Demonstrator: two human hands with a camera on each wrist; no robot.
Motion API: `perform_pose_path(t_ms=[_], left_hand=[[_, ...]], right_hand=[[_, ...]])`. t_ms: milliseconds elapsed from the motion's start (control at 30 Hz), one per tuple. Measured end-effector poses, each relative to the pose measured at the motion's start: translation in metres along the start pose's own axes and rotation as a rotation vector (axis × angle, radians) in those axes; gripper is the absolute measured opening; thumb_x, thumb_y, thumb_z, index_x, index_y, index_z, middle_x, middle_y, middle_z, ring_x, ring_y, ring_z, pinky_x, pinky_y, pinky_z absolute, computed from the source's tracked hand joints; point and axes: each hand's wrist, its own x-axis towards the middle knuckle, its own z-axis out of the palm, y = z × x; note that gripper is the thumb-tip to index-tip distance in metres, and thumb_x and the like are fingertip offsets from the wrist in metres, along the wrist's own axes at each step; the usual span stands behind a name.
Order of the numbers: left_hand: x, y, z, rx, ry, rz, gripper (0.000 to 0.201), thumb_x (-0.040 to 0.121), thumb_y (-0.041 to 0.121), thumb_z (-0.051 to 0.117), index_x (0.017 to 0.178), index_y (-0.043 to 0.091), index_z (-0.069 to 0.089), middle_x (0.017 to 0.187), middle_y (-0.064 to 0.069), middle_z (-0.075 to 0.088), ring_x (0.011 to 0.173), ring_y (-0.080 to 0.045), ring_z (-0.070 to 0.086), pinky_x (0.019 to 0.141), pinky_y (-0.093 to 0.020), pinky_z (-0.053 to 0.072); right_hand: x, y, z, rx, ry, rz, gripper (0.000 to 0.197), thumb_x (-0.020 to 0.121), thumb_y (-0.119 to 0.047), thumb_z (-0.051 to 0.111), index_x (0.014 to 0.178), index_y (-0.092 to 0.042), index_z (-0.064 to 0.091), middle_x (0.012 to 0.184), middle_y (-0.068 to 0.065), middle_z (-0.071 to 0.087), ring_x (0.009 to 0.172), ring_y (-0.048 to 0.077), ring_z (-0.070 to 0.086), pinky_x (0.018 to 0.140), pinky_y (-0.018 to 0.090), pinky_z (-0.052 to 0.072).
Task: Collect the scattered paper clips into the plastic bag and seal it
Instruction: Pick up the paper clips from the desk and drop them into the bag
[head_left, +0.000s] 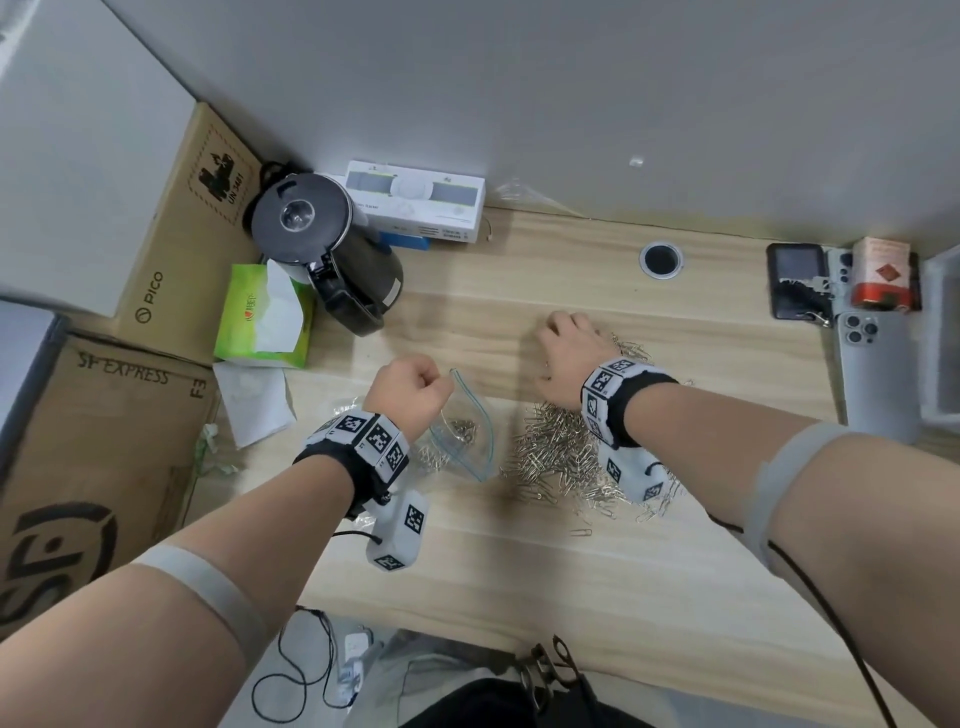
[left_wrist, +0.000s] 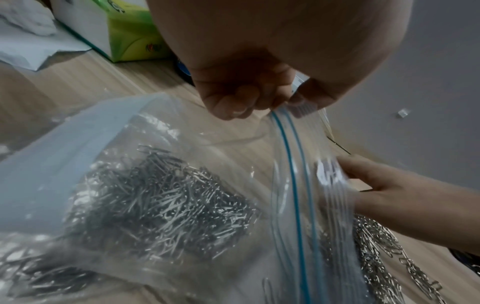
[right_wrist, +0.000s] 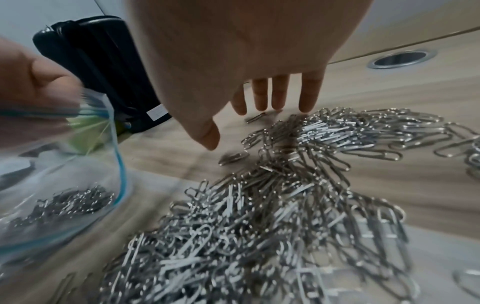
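Clips (head_left: 563, 457) lie heaped on the surface (head_left: 519, 582) just right of the bag (head_left: 460, 431), so we need only a short sweep to move them in. Our left hand (head_left: 408, 392) pinches the bag's zip edge and lifts it, we judge to keep the mouth gaping toward the heap; some clips already sit inside. Our right hand (head_left: 569, 358) is spread flat, fingers straight, at the heap's far edge, placed to rake clips back toward the bag.
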Motion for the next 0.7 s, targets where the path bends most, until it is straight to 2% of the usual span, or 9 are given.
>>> perform_pose_path(t_ms=[167,300,433,500,567,700], left_hand=[[-0.006,0.002,0.004,0.040,0.007,-0.011,0.016,0.081,0.023,0.061,0.068,0.016,0.056,0.057,0.003,0.051,0.054,-0.017,0.047,0.053,-0.027,0.037],[-0.009,0.011,0.010,0.100,0.009,-0.018,0.018,0.075,0.026,0.065,0.067,0.018,0.051,0.061,0.002,0.052,0.057,-0.018,0.049,0.056,-0.029,0.042],[-0.010,0.020,0.013,0.212,-0.055,-0.032,0.026,0.070,0.031,0.069,0.074,0.017,0.048,0.073,-0.001,0.055,0.061,-0.017,0.051,0.054,-0.027,0.041],[-0.011,0.024,0.014,0.266,-0.117,-0.066,0.029,0.070,0.033,0.070,0.081,0.016,0.049,0.081,-0.002,0.057,0.067,-0.015,0.053,0.055,-0.028,0.042],[-0.014,0.025,0.016,0.310,-0.156,-0.085,0.031,0.070,0.033,0.070,0.082,0.016,0.047,0.080,-0.001,0.055,0.066,-0.014,0.052,0.053,-0.027,0.040],[-0.021,0.022,0.019,0.246,-0.237,-0.110,0.028,0.074,0.023,0.069,0.092,0.013,0.049,0.081,-0.001,0.053,0.065,-0.015,0.051,0.052,-0.027,0.040]], right_hand=[[-0.023,-0.001,0.010,-0.005,-0.019,-0.025,0.050,0.078,-0.046,0.059,0.118,-0.018,0.050,0.121,0.004,0.046,0.117,0.025,0.042,0.096,0.046,0.043],[-0.045,-0.002,0.013,0.010,-0.084,-0.057,0.052,0.080,-0.048,0.059,0.121,-0.017,0.050,0.117,0.003,0.047,0.114,0.023,0.043,0.094,0.045,0.045],[-0.061,-0.001,0.017,0.054,-0.141,-0.052,0.075,0.074,-0.055,0.065,0.138,-0.022,0.042,0.125,0.002,0.047,0.118,0.022,0.041,0.093,0.043,0.048],[-0.066,0.000,0.019,0.052,-0.150,-0.029,0.091,0.063,-0.064,0.072,0.139,-0.028,0.039,0.131,0.002,0.045,0.122,0.022,0.038,0.094,0.047,0.048],[-0.070,0.000,0.023,0.052,-0.147,-0.009,0.108,0.047,-0.069,0.078,0.140,-0.035,0.033,0.137,0.002,0.038,0.127,0.024,0.032,0.093,0.051,0.048],[-0.076,-0.007,0.036,-0.013,-0.131,-0.004,0.128,0.032,-0.067,0.082,0.142,-0.040,0.022,0.134,0.003,0.030,0.125,0.027,0.026,0.083,0.048,0.054]])
